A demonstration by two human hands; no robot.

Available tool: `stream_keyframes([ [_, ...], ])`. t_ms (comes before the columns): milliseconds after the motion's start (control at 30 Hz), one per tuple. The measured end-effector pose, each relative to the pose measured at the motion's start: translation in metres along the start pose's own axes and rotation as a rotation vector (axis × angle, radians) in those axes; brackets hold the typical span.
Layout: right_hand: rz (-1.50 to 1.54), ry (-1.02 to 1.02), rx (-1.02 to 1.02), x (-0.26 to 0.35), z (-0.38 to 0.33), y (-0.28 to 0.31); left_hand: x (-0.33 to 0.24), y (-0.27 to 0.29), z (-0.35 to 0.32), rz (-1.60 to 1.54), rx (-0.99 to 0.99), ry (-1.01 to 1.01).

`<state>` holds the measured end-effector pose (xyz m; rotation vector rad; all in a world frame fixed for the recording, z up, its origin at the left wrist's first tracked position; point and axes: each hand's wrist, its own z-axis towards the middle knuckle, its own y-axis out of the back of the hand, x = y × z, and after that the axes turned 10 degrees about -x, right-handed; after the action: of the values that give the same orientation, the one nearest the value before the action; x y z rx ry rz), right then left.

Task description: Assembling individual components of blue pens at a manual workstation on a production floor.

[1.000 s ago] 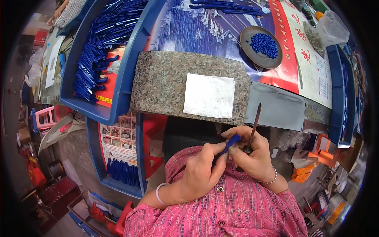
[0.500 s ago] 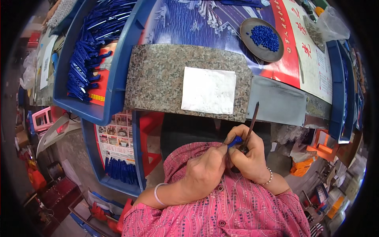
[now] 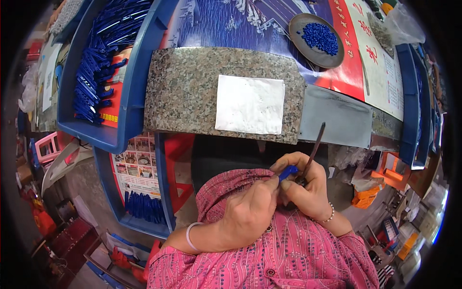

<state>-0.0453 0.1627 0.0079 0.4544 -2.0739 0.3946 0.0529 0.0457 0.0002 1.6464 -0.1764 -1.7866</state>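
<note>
My left hand [image 3: 248,209] is closed in a pinch on a small blue plastic part [image 3: 288,171], whose rounded end sticks out past the fingertips. Right beside it, my right hand [image 3: 310,192] is closed around a slim dark pointed tool [image 3: 316,144], its tip slanting up toward the bench. The right fingertips meet the blue part too. Both hands are together over my lap, in front of the bench edge. The fingers hide most of the blue part and the tool's lower end.
A folded white cloth [image 3: 250,105] lies on the granite slab [image 3: 183,91]. Beyond it, a round dish [image 3: 294,36] holds small blue pieces. Blue trays [image 3: 130,106] with slender blue parts stand at the left, one lower [image 3: 166,192]. A grey plate [image 3: 337,115] lies right of the slab.
The bench and trays sit slightly further left and higher in the picture. The tool leans a little more to the right, and the blue part's end has turned slightly upward. Both grips stay.
</note>
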Motion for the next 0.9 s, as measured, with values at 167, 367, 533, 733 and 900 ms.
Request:
stream_keyframes([
  [167,-0.083,0.072,0.063,-0.011,0.001,0.004,0.002,0.000,-0.002,-0.003,0.013,-0.010],
  [367,-0.109,0.065,0.000,-0.017,0.004,0.001,0.003,-0.004,-0.001,0.050,0.076,-0.004],
  [533,-0.044,-0.030,0.008,-0.006,0.003,-0.002,0.003,-0.002,0.000,-0.137,0.070,0.154],
  [733,0.190,-0.057,0.040,-0.003,0.004,0.003,0.003,0.006,0.008,-0.561,0.123,0.441],
  [900,0.132,-0.065,0.013,-0.002,0.004,0.003,0.000,0.019,0.017,-0.744,0.244,0.715],
])
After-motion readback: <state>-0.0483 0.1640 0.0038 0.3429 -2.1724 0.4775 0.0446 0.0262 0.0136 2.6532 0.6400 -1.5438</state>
